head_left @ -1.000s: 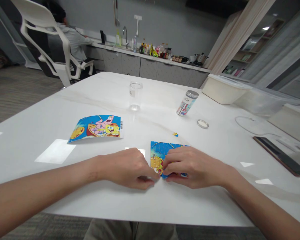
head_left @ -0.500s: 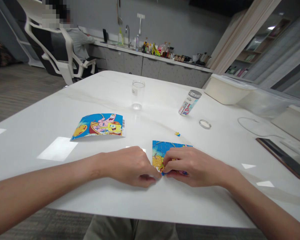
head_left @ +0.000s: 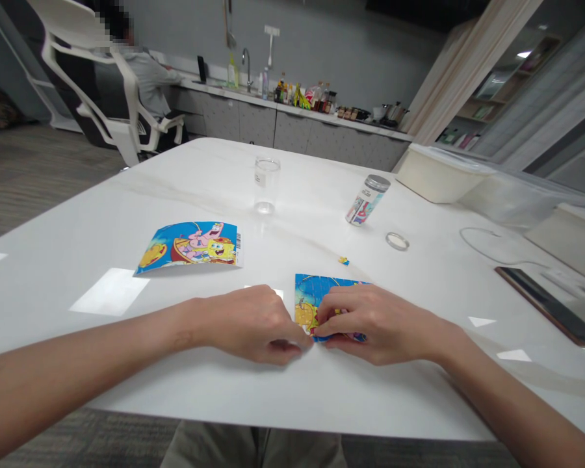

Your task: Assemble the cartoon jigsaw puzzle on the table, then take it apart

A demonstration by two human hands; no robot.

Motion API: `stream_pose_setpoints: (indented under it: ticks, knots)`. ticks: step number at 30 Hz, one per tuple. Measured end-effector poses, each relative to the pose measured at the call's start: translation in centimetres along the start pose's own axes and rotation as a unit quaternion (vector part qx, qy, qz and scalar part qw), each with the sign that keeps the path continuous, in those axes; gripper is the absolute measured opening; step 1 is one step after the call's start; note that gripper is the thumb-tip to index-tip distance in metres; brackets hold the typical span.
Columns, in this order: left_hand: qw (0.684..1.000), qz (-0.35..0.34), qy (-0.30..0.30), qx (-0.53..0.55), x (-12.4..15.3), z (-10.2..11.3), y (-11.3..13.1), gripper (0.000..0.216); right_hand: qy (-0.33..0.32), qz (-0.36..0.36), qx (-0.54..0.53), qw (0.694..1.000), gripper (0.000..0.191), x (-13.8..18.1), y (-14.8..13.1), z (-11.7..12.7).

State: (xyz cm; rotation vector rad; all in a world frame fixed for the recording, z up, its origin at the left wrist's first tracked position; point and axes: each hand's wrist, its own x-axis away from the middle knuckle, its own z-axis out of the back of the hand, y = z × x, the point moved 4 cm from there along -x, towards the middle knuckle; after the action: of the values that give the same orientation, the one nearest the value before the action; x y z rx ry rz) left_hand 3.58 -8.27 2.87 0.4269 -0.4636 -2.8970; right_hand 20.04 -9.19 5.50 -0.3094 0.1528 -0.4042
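Note:
A jigsaw puzzle point(head_left: 306, 311) with a blue and yellow cartoon picture lies near the table's front, its right part covered by my right hand point(head_left: 370, 322). The fingers of that hand are pinched at the puzzle's lower edge, on a small blue puzzle piece that is mostly hidden. From the left, my left hand point(head_left: 258, 325) comes in with curled fingers, its tips at the lower left corner; what they hold, if anything, is hidden. One loose puzzle piece point(head_left: 344, 260) lies beyond the puzzle. The printed picture sheet point(head_left: 195, 246), slightly curved, rests farther left.
A clear jar point(head_left: 266, 188) and a tilted-looking printed canister point(head_left: 367, 200) stand farther back, with a round lid point(head_left: 397, 241) beside the canister. At the right are a dark tablet-like device point(head_left: 541, 305), a cable and pale bins point(head_left: 443, 174). A person sits in a chair point(head_left: 127, 97) beyond.
The view has shifted slightly. The small blue piece between my fingertips now shows less, against the puzzle's lower edge. Both hands stay in nearly the same place.

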Motion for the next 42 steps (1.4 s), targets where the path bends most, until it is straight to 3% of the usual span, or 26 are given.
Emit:
stream_pose_setpoints:
  ticks: [21, 30, 38, 42]
  knots:
    - [1.000, 0.002, -0.027, -0.010, 0.0, -0.1, 0.0, 0.019, -0.029, -0.030, -0.006, 0.999, 0.021, 0.1, 0.3, -0.1]
    - [1.000, -0.007, -0.017, -0.017, -0.1, 0.1, 0.2, 0.018, 0.022, 0.001, -0.038, 0.999, 0.018, 0.8, 0.3, 1.3]
    - [0.999, -0.008, -0.019, -0.029, 0.0, -0.1, 0.1, 0.019, -0.043, -0.021, -0.042, 0.998, 0.020, 0.9, 0.8, 0.0]
    - [0.999, -0.005, -0.021, -0.036, 0.0, -0.1, 0.0, 0.020, -0.040, -0.029, -0.039, 0.998, 0.021, 0.8, 0.7, 0.1]
